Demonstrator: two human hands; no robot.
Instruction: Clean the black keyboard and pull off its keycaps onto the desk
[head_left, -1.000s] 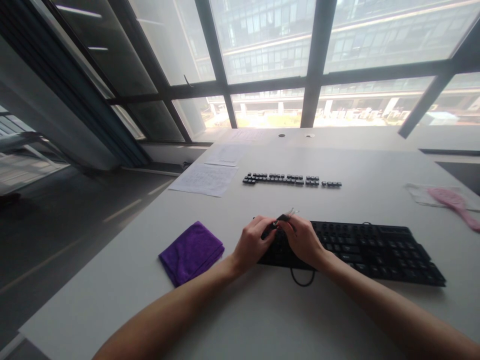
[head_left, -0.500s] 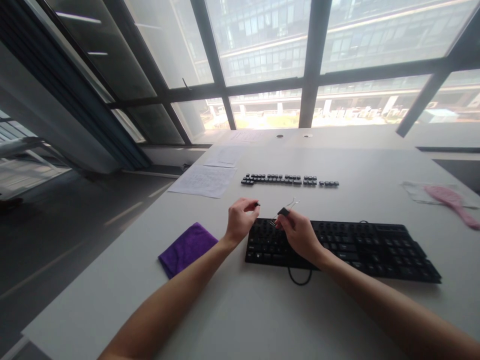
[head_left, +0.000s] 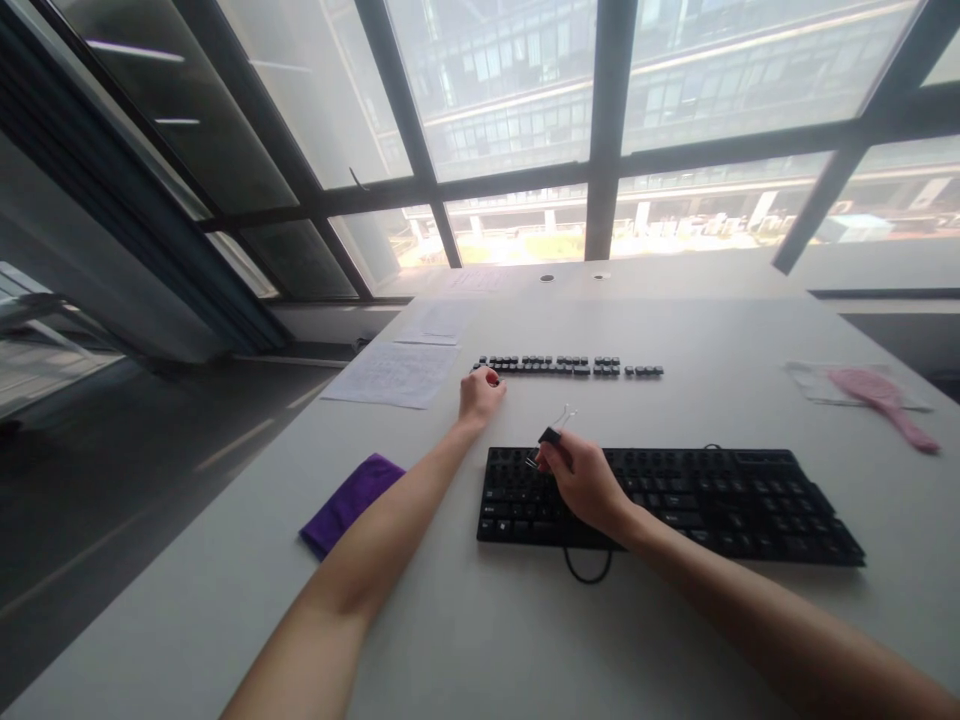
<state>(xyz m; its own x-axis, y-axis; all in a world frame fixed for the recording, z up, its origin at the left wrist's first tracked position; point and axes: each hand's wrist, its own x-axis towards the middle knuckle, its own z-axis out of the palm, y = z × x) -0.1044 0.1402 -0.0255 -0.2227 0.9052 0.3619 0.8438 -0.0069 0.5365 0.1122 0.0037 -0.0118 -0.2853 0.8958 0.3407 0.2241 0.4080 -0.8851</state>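
Observation:
My left hand reaches to the left end of the rows of loose black keycaps. Its thumb and fingers pinch a small black keycap, partly hidden by the fingers. My right hand grips a keycap puller with a black body and thin wire loops. The puller is held over the left part of a black keyboard. Several key places along the keyboard's upper left look bare, though the hand covers part of them. A cable loop sticks out below the keyboard's front edge.
A folded purple cloth lies left of the keyboard, partly behind my left forearm. Printed papers lie along the table's left edge. On the right, a pink hairbrush rests on a pale cloth or wrapper. Large windows stand behind the table.
My left hand has moved forward from the keyboard's left corner to the keycap rows, carrying the keycap. My right hand stays over the keyboard with the puller. The view has shifted slightly.

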